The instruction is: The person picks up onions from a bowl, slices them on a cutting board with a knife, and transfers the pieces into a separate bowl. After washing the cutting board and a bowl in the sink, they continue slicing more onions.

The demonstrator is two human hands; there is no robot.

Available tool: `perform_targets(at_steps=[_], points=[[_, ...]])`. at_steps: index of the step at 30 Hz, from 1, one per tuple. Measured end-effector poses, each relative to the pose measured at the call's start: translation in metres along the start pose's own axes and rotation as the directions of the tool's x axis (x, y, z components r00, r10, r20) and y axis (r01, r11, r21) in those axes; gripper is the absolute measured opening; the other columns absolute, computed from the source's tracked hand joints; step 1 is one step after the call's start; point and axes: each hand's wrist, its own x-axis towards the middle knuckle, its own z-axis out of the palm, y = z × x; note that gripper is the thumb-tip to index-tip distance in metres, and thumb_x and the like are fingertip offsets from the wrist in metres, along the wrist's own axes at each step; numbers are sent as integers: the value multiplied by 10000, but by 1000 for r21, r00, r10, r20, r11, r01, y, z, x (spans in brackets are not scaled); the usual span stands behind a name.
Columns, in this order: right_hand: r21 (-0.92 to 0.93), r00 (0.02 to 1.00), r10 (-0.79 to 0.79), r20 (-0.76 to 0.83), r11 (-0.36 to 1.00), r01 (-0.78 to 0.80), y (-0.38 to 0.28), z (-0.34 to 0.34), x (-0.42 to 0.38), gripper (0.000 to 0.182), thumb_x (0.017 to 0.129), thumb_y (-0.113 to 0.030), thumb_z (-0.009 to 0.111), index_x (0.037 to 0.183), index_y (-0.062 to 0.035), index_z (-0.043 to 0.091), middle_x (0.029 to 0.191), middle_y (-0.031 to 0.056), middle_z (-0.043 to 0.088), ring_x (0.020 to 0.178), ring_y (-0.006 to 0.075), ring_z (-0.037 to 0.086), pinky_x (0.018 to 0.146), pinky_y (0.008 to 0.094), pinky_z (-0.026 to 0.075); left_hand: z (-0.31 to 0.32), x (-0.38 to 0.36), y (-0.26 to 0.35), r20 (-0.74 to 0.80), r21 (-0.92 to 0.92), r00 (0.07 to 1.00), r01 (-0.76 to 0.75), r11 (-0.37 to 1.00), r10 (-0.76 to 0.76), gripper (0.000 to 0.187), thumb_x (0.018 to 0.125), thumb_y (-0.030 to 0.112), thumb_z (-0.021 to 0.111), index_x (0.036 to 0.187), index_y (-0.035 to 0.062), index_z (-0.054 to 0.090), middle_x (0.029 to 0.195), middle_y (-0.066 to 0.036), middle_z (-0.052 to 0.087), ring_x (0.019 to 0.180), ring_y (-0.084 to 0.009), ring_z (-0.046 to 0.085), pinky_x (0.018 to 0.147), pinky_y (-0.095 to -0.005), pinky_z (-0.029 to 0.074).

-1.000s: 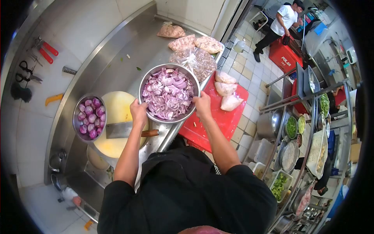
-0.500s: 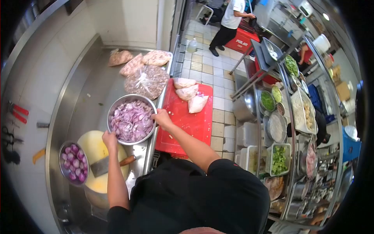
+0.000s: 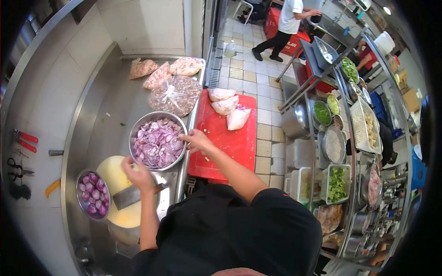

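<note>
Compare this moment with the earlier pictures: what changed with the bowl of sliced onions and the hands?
The steel bowl of sliced red onions, earlier held up by both hands, now sits on the steel counter. The left hand let go and dropped toward the cleaver; the right hand stays at the rim. The small bowl of peeled onions is unchanged.

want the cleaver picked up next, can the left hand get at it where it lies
Probably yes: the left hand hovers just above the cleaver on the round board, with nothing lying between them.
</note>
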Motion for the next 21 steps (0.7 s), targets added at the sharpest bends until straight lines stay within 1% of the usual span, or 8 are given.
perform_targets(at_steps=[3, 4, 6, 9, 12, 13, 17, 21], points=[[96, 1000, -31, -3, 995, 31, -5, -38, 1, 421, 950, -435, 768, 1082, -60, 630, 912, 62, 645, 734, 177, 672, 606, 361, 603, 20, -38, 56, 511, -362, 858, 161, 918, 51, 139, 892, 7, 712, 1021, 11, 660, 1005, -121, 648, 902, -264, 649, 852, -362, 514], [169, 998, -60, -17, 984, 62, -2, -53, 7, 391, 964, -425, 753, 1071, -70, 629, 899, 53, 634, 725, 174, 669, 621, 363, 603, 39, -54, 60, 587, -398, 779, 37, 917, 223, 106, 882, 18, 720, 980, 13, 679, 1015, -140, 671, 895, -298, 674, 856, -375, 529], [229, 993, -85, -77, 968, 101, -16, -84, 13, 355, 962, -380, 757, 1051, -57, 639, 863, 58, 647, 684, 170, 674, 587, 349, 603, 73, -71, 70, 856, -390, 461, 283, 876, 233, 129, 859, 32, 740, 973, 0, 690, 1045, -137, 689, 977, -341, 682, 921, -428, 526], [263, 990, -105, -94, 957, 126, -38, -138, 35, 330, 966, -338, 751, 1078, -55, 622, 879, 61, 643, 710, 178, 675, 616, 358, 606, 137, -94, 44, 824, -383, 458, 16, 924, 334, 236, 831, 21, 735, 1057, -12, 676, 1191, -199, 645, 1165, -412, 615, 1029, -498, 477], [289, 985, -129, -115, 944, 158, -63, -189, 75, 304, 973, -298, 740, 1101, -55, 611, 896, 66, 639, 726, 180, 673, 641, 351, 603, 196, -88, 41, 723, -167, 653, -153, 974, 227, 387, 811, 9, 723, 1187, -8, 632, 1384, -289, 504, 1343, -491, 460, 1127, -539, 404], [286, 984, -136, -117, 944, 165, -74, -206, 94, 297, 974, -287, 736, 1107, -54, 609, 905, 69, 641, 731, 180, 671, 648, 349, 601, 216, -87, 35, 749, -71, 647, -141, 987, 146, 581, 797, 27, 733, 1343, -16, 540, 1524, -341, 323, 1436, -543, 315, 1190, -574, 333], [220, 948, -253, -195, 930, 294, -144, -240, 163, 275, 985, -250, 715, 1141, -46, 614, 958, 74, 661, 787, 171, 661, 674, 343, 590, 262, -69, 39, 788, 238, 603, -113, 965, -124, 906, 768, 79, 782, 1537, -54, 322, 1597, -346, 235, 1511, -551, 206, 1236, -604, 252], [131, 875, -407, -262, 883, 450, -228, -259, 238, 326, 983, -212, 704, 1247, -39, 623, 1017, 52, 670, 870, 159, 647, 745, 358, 575, 270, -70, 26, 766, 344, 602, -89, 935, -225, 958, 763, 21, 752, 1579, -55, 256, 1571, -328, 300, 1490, -555, 242, 1235, -587, 269]])
